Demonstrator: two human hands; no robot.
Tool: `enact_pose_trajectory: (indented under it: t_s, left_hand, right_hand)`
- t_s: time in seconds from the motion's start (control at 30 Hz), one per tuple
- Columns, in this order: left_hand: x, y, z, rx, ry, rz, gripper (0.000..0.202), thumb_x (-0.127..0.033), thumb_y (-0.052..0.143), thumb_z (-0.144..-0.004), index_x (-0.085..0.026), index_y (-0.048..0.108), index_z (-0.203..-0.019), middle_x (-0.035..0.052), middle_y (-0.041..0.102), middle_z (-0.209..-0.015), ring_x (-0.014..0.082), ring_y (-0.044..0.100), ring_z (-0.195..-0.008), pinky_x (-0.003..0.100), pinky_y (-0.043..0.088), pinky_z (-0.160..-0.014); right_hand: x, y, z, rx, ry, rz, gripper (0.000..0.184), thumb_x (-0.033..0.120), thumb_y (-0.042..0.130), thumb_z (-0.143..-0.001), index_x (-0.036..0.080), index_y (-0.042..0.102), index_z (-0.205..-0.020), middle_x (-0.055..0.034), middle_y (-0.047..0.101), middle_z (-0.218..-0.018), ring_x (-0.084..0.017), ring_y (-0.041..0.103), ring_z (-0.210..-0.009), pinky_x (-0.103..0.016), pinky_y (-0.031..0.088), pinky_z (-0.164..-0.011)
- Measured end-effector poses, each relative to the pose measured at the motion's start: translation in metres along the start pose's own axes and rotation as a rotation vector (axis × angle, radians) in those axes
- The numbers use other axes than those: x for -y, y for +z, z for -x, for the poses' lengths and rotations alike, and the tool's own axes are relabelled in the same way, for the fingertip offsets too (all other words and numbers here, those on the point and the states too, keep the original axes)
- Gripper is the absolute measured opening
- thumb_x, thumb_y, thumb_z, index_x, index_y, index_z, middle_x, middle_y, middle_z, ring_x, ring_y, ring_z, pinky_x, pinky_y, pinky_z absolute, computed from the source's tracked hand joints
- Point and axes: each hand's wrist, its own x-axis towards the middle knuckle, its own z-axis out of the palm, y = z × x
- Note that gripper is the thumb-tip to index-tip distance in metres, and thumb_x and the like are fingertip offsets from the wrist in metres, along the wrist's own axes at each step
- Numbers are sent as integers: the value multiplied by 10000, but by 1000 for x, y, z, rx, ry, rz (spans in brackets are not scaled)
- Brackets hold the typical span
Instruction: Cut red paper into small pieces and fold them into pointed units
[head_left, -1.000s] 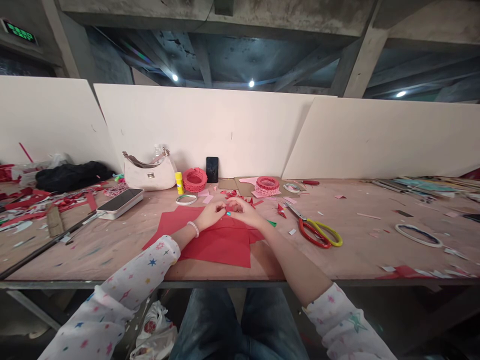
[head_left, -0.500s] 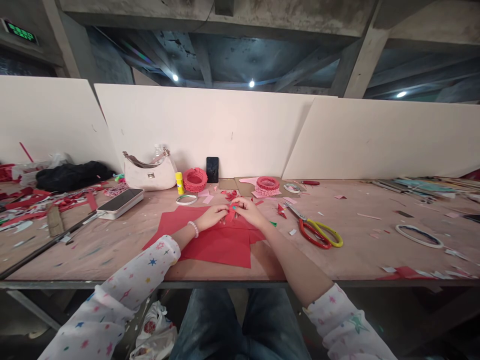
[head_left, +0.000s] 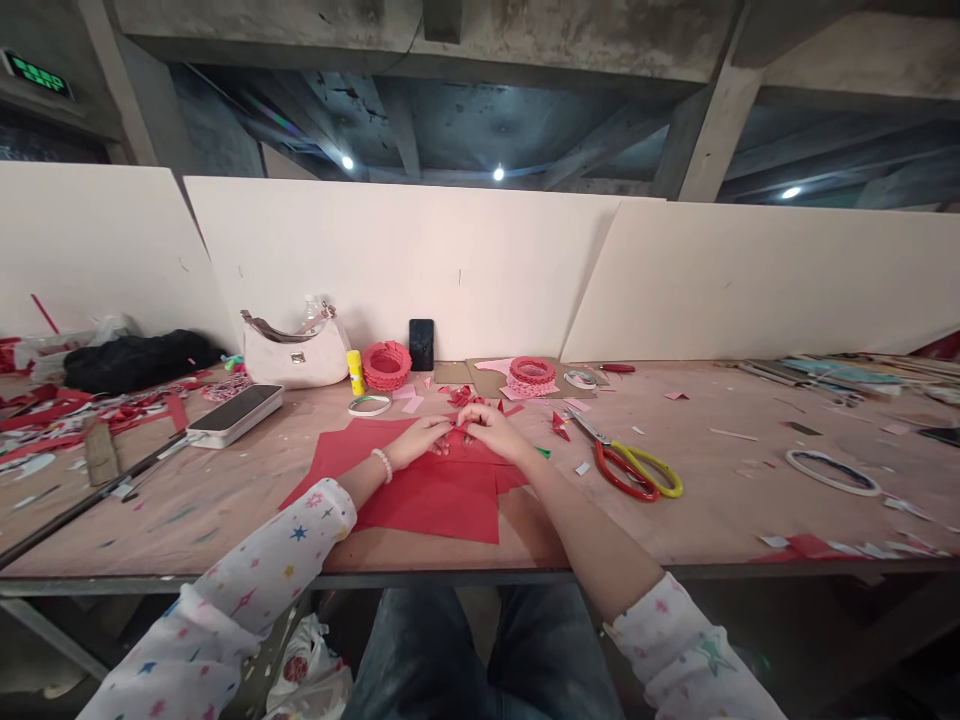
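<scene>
Both my hands meet over red paper sheets (head_left: 435, 505) spread on the table. My left hand (head_left: 421, 440), with a beaded bracelet at the wrist, pinches a small piece of red paper (head_left: 456, 436) from the left. From the right, my right hand (head_left: 486, 428) has its fingers closed on the same piece, covering much of it. Just beyond the fingers lie small folded red paper bits (head_left: 459, 396). To the right of my right hand sits another folded red piece (head_left: 559, 426).
Red-and-yellow-handled scissors (head_left: 637, 470) lie to the right. Behind stand a glue stick (head_left: 355, 372), red paper rings (head_left: 387, 366), a pink-and-red ring stack (head_left: 532, 374), a phone (head_left: 421, 344) and a white handbag (head_left: 296, 358). A white power bank with phone (head_left: 236, 414) and paper scraps (head_left: 71, 410) are left.
My right hand's fingers have come down and curled closer around the small red paper, which shows less. My left hand stays on it. The view has shifted slightly.
</scene>
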Motion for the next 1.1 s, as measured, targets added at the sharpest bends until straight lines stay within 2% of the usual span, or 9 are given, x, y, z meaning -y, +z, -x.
enact_pose_trajectory:
  t_s: [0.2,0.33,0.5,0.7,1.1]
  left_hand:
    - [1,-1,-1,14,-5,-40,255,-379,471,-735,-128,514,-747,-29,480,-588,65,494,-507,190,414,-524]
    - [-2,-1,0,13,18,-53,254,-380,480,-732,-129,518,-743,-45,446,-580,55,475,-502,190,411,-535]
    - [-1,-1,0,9,-21,13,240,-379,465,-736,-141,491,-732,-47,451,-554,75,502,-512,204,410,-532]
    - [-2,-2,1,24,-15,-16,243,-351,474,-722,-136,450,-611,-37,474,-543,75,497,-510,197,401,-522]
    - [-4,-3,2,61,5,-50,167,-277,460,-720,-139,442,-627,-28,502,-570,70,501,-536,182,399,-540]
  right_hand:
    - [0,0,1,66,34,-95,56,171,472,-659,178,487,-712,28,476,-650,-94,472,-564,-238,390,-567]
    - [-5,1,0,60,18,-69,73,233,497,-677,179,481,-724,22,487,-672,-97,474,-585,-238,390,-571]
    - [-7,0,-1,50,8,-66,71,196,489,-668,175,479,-735,19,485,-675,-101,477,-599,-238,393,-567]
    - [-3,-1,1,44,12,-33,70,156,487,-649,163,491,-718,20,472,-679,-101,466,-620,-236,386,-578]
    - [2,-2,2,24,56,-40,88,123,472,-637,159,514,-706,22,469,-674,-104,458,-644,-235,379,-601]
